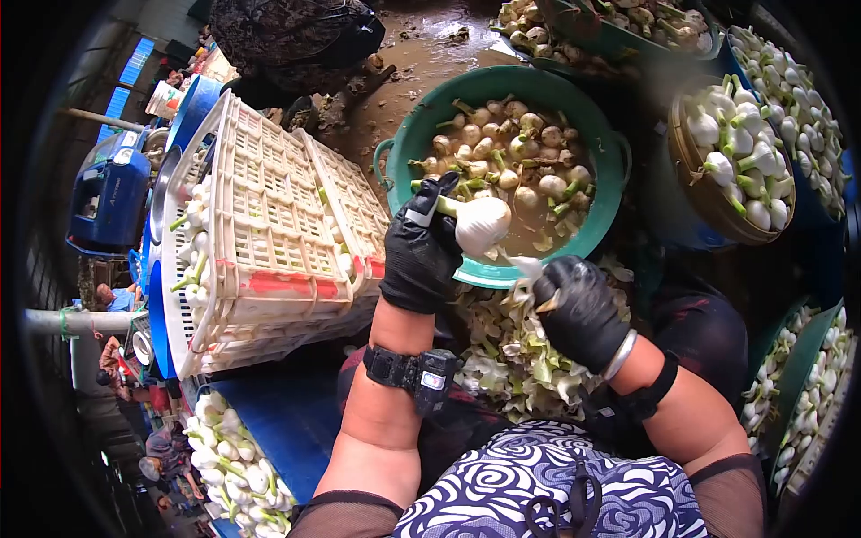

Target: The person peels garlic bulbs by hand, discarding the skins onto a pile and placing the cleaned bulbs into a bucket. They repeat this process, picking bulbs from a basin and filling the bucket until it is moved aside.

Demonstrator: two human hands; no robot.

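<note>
My left hand [420,247], in a black glove, is closed around the green stem of a white garlic bulb [482,224]. The bulb is held over the near rim of a green tub [408,134]. In the tub, several unpeeled garlic bulbs [484,134] with short stems sit in muddy water. My right hand [581,312], also gloved in black and slightly blurred, is curled just right of the bulb. A pale, thin piece [526,266] sticks out from its fingers toward the bulb; whether it is skin or a blade cannot be told. Below lies a heap of peeled garlic skins [516,359].
White plastic crates [278,224] holding garlic stand at left. A brown-rimmed bucket [778,229] of cleaned bulbs is at right, with more garlic [798,108] behind it. White bulbs [235,462] lie at lower left beside a blue surface [287,430]. Other people [166,457] are at far left.
</note>
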